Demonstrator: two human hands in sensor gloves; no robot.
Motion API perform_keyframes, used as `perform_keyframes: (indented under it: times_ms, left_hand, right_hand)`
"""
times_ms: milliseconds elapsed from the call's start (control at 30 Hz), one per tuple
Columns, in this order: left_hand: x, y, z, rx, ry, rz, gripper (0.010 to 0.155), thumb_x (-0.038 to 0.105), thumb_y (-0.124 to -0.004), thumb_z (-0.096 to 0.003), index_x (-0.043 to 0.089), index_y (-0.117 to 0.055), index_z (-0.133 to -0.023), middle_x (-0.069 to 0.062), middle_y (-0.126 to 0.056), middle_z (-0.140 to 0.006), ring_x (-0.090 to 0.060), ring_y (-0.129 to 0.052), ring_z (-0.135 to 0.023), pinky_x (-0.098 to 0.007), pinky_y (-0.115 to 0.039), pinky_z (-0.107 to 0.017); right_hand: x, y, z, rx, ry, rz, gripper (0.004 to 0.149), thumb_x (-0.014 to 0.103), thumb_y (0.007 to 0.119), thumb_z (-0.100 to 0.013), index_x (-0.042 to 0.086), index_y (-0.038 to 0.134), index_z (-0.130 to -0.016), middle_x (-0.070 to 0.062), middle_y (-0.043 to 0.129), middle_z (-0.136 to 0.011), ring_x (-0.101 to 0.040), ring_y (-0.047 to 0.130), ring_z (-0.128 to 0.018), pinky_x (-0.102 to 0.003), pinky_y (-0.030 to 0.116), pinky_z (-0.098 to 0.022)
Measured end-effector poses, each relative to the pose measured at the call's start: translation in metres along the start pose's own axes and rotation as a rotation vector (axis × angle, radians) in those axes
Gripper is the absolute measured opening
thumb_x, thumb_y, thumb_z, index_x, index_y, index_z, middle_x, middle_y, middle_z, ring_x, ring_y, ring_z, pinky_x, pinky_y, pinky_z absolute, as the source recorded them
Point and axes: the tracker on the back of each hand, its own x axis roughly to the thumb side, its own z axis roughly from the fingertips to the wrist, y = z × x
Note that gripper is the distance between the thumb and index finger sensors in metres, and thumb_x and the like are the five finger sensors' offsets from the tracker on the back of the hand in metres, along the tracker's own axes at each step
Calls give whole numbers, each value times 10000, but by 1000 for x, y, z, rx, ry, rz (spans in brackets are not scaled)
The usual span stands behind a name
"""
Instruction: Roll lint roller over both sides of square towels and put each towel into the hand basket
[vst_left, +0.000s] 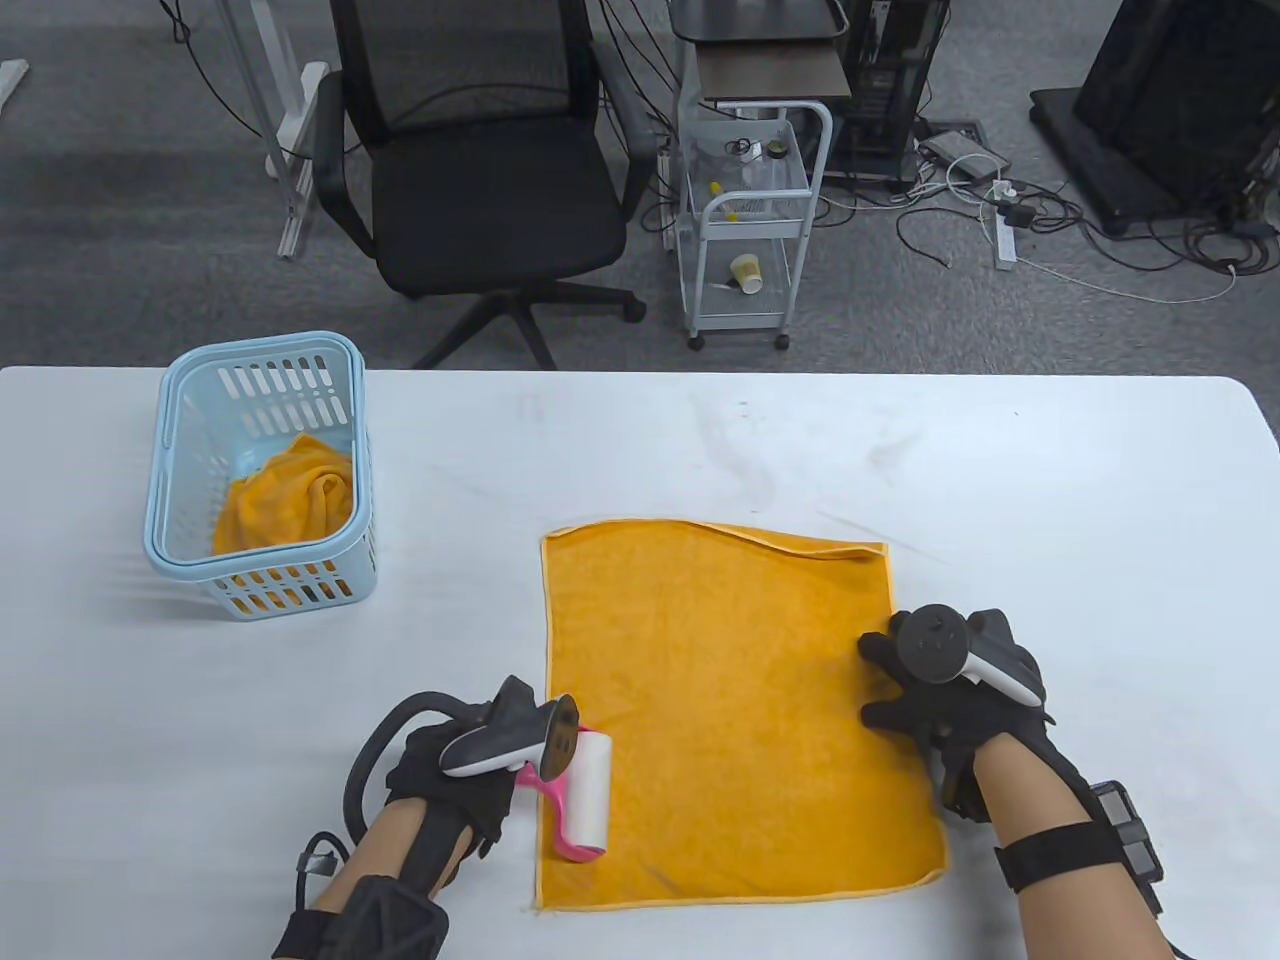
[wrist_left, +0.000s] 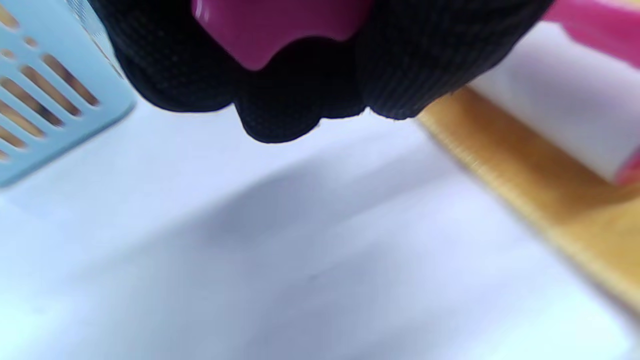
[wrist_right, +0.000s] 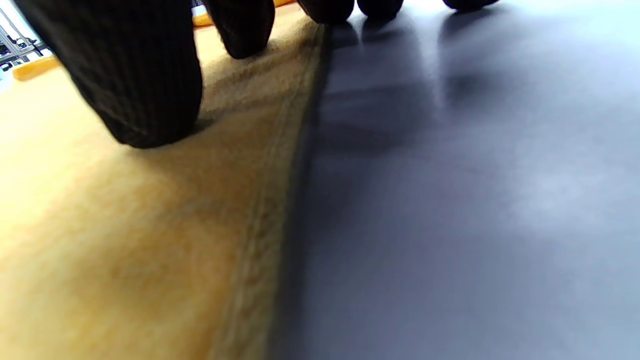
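An orange square towel (vst_left: 730, 720) lies flat on the white table (vst_left: 640, 450), its far right corner slightly folded. My left hand (vst_left: 470, 765) grips the pink handle (wrist_left: 280, 27) of a lint roller (vst_left: 583, 795); its white roll (wrist_left: 555, 117) rests on the towel's near left edge (wrist_left: 530, 185). My right hand (vst_left: 905, 680) presses down on the towel's right edge (wrist_right: 260, 210), thumb (wrist_right: 135, 75) on the cloth and other fingertips on the table beside it. A light blue hand basket (vst_left: 262, 470) at the left holds a crumpled orange towel (vst_left: 290, 495).
The table's far edge runs behind the basket. Beyond it on the floor stand a black office chair (vst_left: 480, 170) and a white trolley (vst_left: 750, 220), with cables at the right. The basket's slotted wall (wrist_left: 45, 100) shows close to my left hand.
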Motion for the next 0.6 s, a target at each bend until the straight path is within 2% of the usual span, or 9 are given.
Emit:
perform_keyframes:
  times_ms: [167, 267, 367, 500, 600]
  left_hand:
    - [41, 26, -32, 80, -177, 181, 533, 386, -858, -513, 357, -572, -963, 35, -809, -922, -233, -1001, -672, -448, -909, -483]
    - [73, 38, -53, 122, -230, 181, 554, 397, -850, -510, 347, -552, -973, 29, -798, -931, -229, -1002, -673, -428, -919, -480]
    - [93, 40, -70, 158, -243, 163, 560, 409, -836, -507, 346, -538, -977, 28, -786, -940, -232, -995, -688, -425, -915, -489]
    - [85, 37, -77, 156, -160, 44, 514, 400, -830, -505, 378, -571, -948, 57, -795, -942, -241, -982, -733, -467, -876, -536]
    - [54, 33, -72, 81, -50, 20, 448, 352, -849, -516, 393, -627, -903, 55, -824, -918, -255, -986, -734, -507, -857, -552]
  right_hand:
    - [0, 0, 0, 0, -1, -5, 797, 509, 879, -462, 262, 492, -1113, -167, 306, -1163, -489, 318, -1058, -730, 427, -686]
    - [0, 0, 0, 0, -1, -8, 797, 509, 880, -461, 263, 492, -1113, -166, 302, -1164, -488, 314, -1059, -731, 424, -687]
    - [0, 0, 0, 0, -1, -7, 798, 509, 880, -462, 264, 490, -1114, -165, 300, -1164, -488, 312, -1059, -731, 422, -688]
    - [0, 0, 0, 0, -1, -7, 796, 508, 880, -463, 264, 491, -1113, -164, 300, -1164, -486, 311, -1059, -731, 419, -688]
    - [0, 0, 0, 0, -2, -10, 797, 508, 880, -463, 264, 491, -1114, -165, 299, -1164, -487, 309, -1060, -730, 421, -687]
